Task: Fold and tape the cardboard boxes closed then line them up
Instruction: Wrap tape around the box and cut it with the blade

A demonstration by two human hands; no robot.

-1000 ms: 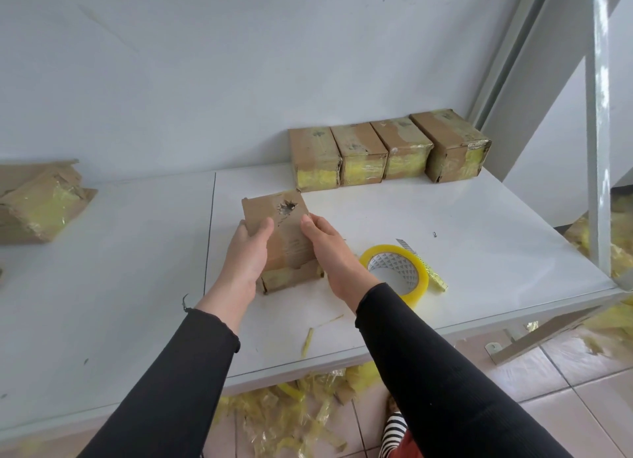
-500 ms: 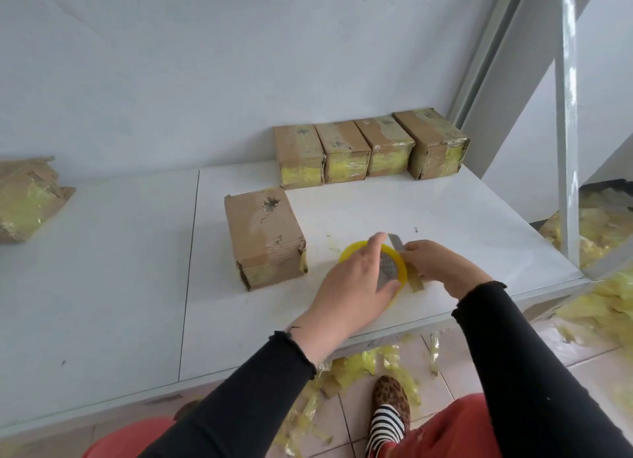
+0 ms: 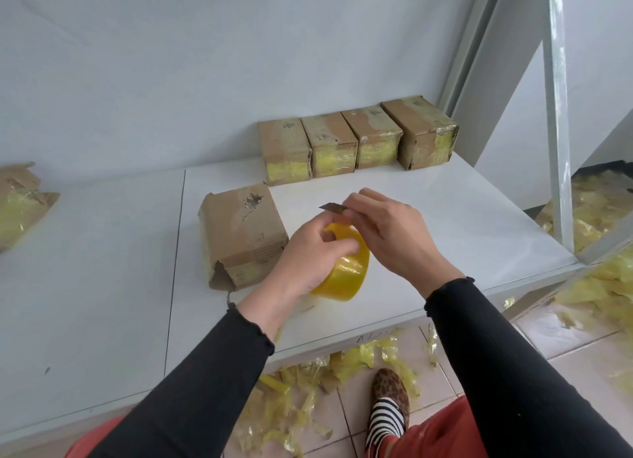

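Left hand (image 3: 310,252) gripping tape roll (image 3: 346,269), right hand (image 3: 394,231) pinching blade (image 3: 330,207)

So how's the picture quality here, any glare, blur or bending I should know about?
Head view: soft, even daylight with faint shadows; mild glare on the tape roll in the left hand; wide-angle bending tilts the white post; the blade in the right hand is small but sharp; the boxes in the row read clearly.

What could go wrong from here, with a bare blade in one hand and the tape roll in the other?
The right hand pinches a bare blade close above the left hand gripping the tape roll; a slip could nick those fingers. The untaped box lies alone with an end flap gaping, so it may spring open again before tape reaches it.
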